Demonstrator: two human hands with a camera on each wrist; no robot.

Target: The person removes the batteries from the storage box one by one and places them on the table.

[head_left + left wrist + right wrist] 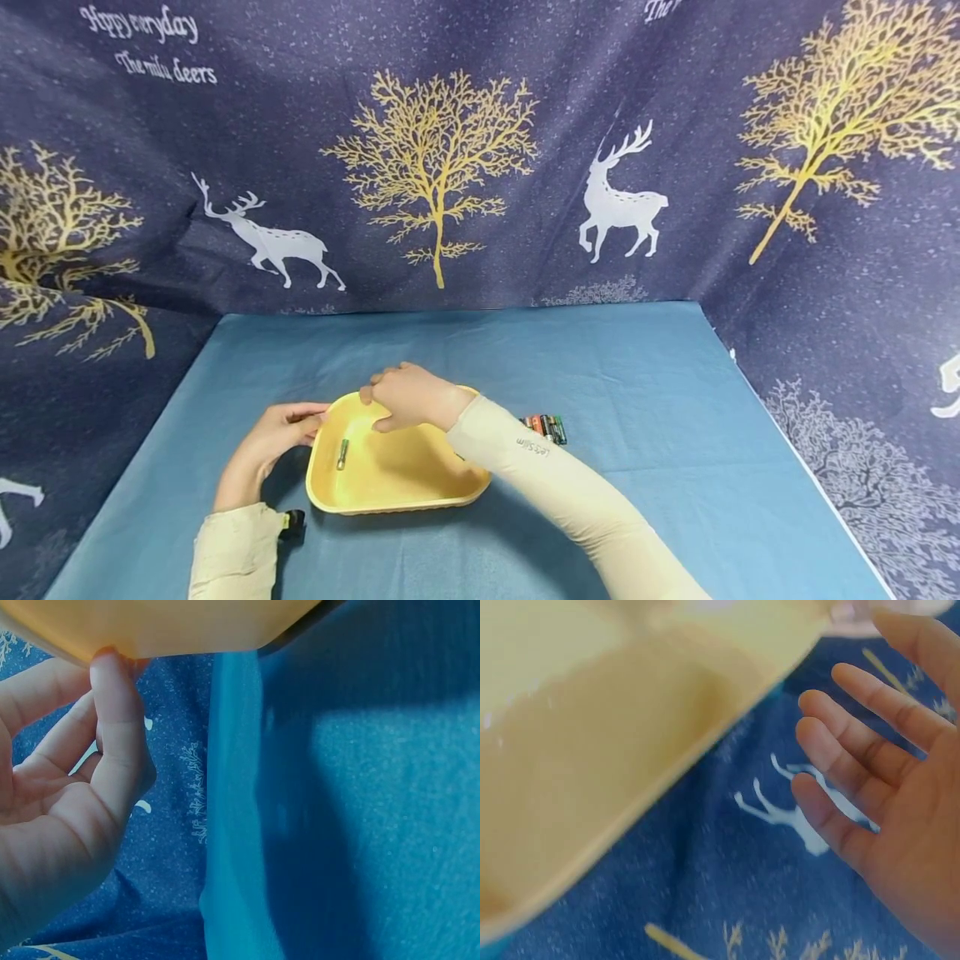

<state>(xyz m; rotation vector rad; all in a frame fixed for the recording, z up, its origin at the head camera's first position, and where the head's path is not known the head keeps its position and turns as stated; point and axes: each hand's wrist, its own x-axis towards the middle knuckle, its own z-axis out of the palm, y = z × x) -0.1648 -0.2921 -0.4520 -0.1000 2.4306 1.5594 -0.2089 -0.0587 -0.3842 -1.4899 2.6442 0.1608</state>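
Observation:
A yellow plastic basin (pixel 397 479) is in the middle of the head view, its near side casting a shadow on the cloth. At its left rim, my left hand (pixel 272 433) pinches the edge between thumb and fingers; the left wrist view shows the thumb (pixel 116 712) against the basin. My right hand (pixel 412 394) is over the far rim, fingers spread and loosely bent, holding nothing. In the right wrist view its fingers (pixel 847 735) are apart from the basin wall. A small green battery (pixel 342 454) lies inside the basin at the left.
Several batteries (pixel 546 427) lie side by side on the blue tablecloth (pixel 660 500), partly behind my right forearm. A small black device (pixel 292 527) is on my left wrist. A dark blue curtain (pixel 480 192) with deer and trees hangs behind the table.

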